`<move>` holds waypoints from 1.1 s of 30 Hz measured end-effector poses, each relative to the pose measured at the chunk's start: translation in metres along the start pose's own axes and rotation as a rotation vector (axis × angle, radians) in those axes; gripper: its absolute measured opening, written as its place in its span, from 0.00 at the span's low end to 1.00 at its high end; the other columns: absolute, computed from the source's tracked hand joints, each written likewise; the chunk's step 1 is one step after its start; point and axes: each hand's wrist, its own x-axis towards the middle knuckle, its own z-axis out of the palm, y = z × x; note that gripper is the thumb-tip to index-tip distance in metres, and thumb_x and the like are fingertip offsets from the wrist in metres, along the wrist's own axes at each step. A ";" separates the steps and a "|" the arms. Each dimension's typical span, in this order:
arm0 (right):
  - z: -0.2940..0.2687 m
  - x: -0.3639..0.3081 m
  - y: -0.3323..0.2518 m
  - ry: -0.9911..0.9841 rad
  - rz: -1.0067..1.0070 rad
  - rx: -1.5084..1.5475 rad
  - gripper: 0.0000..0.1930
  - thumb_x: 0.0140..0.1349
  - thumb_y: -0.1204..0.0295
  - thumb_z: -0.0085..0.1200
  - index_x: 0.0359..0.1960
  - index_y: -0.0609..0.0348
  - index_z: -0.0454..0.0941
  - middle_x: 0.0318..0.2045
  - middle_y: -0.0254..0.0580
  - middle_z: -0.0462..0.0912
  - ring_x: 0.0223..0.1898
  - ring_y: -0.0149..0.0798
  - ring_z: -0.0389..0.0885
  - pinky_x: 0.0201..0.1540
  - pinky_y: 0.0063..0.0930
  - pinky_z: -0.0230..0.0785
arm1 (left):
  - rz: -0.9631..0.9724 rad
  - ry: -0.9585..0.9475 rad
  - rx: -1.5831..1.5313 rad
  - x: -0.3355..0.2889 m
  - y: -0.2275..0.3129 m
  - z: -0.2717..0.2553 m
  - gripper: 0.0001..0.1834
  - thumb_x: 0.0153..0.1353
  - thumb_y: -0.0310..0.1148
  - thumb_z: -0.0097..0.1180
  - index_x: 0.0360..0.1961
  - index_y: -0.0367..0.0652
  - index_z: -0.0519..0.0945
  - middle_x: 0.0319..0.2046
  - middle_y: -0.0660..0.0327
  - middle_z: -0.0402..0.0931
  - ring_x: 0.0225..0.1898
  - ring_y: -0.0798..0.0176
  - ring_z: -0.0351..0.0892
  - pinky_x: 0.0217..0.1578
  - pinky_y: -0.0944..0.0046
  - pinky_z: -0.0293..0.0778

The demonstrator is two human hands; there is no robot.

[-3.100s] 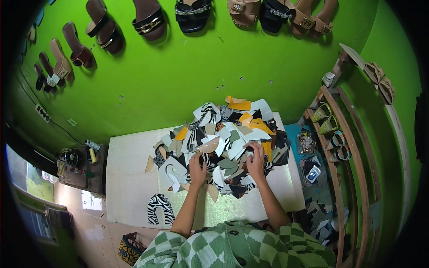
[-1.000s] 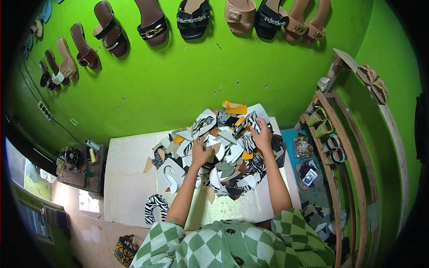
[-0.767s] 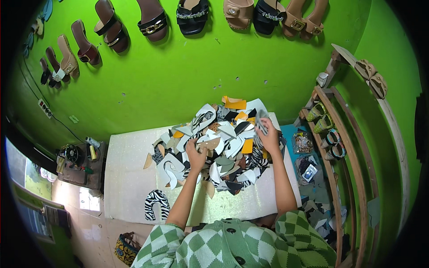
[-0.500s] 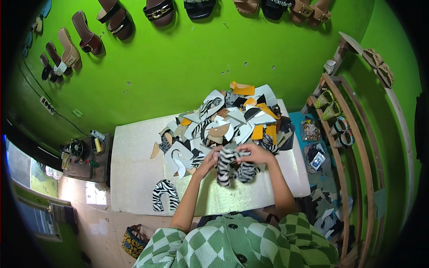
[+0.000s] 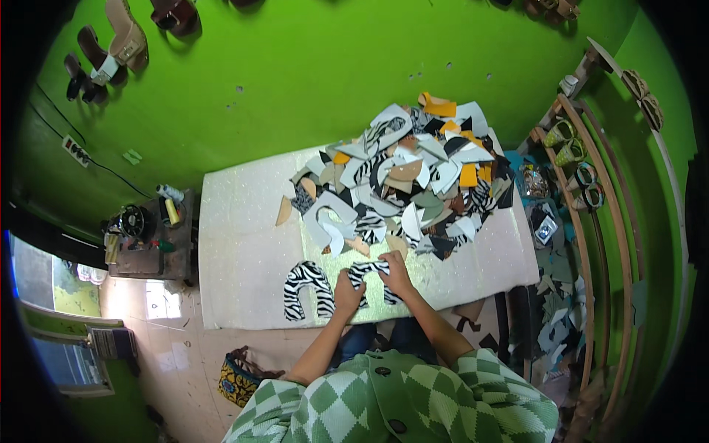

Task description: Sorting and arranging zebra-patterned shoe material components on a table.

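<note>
On the front part of the pale sparkly table (image 5: 244, 244), my left hand (image 5: 346, 296) and my right hand (image 5: 396, 277) hold a zebra-striped arch-shaped cutout (image 5: 367, 271) by its two sides. My fingers are closed on it and cover parts of the piece. Just left of it lies another zebra-striped arch (image 5: 307, 275), flat, with its curved end toward the wall. Beyond my hands spreads a heap of offcuts (image 5: 405, 170) in white, grey, tan, orange, black and zebra print. A tan scrap (image 5: 396, 245) from the heap's near edge lies close to my right hand.
Sandals (image 5: 127, 40) hang on the green wall (image 5: 310, 81). A wooden rack (image 5: 591, 214) with shoes stands at the right, near scraps (image 5: 552, 325) lower down. At the left is a small table (image 5: 148, 258) with a fan and spools. A patterned bag (image 5: 238, 378) sits on the floor.
My hands have brought the striped piece down from near the heap to the table, beside the other arch. It was bunched and raised; now it lies spread out. The view has shifted.
</note>
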 end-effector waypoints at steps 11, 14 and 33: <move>0.000 -0.023 -0.024 -0.026 0.009 -0.303 0.21 0.45 0.75 0.60 0.45 0.59 0.72 0.42 0.45 0.68 0.47 0.47 0.67 0.51 0.34 0.63 | 0.084 0.003 0.217 0.001 -0.002 -0.009 0.30 0.40 0.38 0.66 0.44 0.40 0.68 0.40 0.55 0.66 0.44 0.51 0.68 0.39 0.57 0.72; -0.005 -0.016 -0.027 -0.055 0.009 -0.329 0.20 0.45 0.75 0.60 0.44 0.59 0.73 0.41 0.44 0.69 0.46 0.46 0.67 0.49 0.33 0.64 | 0.069 0.009 0.235 0.005 0.006 -0.008 0.30 0.40 0.38 0.66 0.43 0.38 0.67 0.40 0.53 0.66 0.44 0.51 0.68 0.39 0.56 0.73; -0.018 0.053 -0.017 -0.197 -0.022 -0.484 0.15 0.46 0.67 0.59 0.37 0.52 0.78 0.38 0.42 0.73 0.44 0.45 0.72 0.46 0.39 0.62 | -0.126 -0.078 0.334 0.027 0.021 -0.008 0.37 0.42 0.50 0.64 0.47 0.38 0.65 0.41 0.53 0.68 0.43 0.52 0.71 0.37 0.55 0.74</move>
